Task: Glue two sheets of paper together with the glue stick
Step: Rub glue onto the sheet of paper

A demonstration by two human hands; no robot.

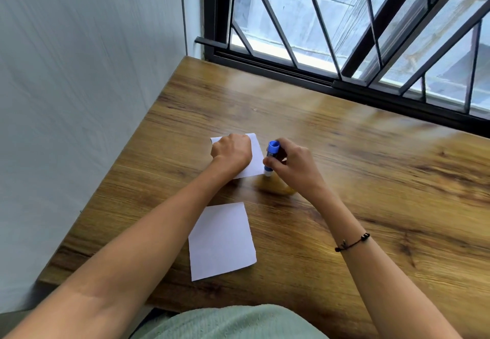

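Observation:
Two white paper sheets lie on the wooden table (344,179). The far sheet (256,153) is held down by my left hand (232,153), which rests on top of it and hides most of it; its fingers are out of sight. My right hand (291,163) grips a blue and white glue stick (271,157), blue end up, with its lower tip at the far sheet's right front corner. The near sheet (221,241) lies flat and untouched, closer to me.
A white wall runs along the table's left edge. A window with black metal bars stands behind the far edge. The table's near edge is at my lap, covered in pale green cloth (228,322). Bare wood spreads to the right.

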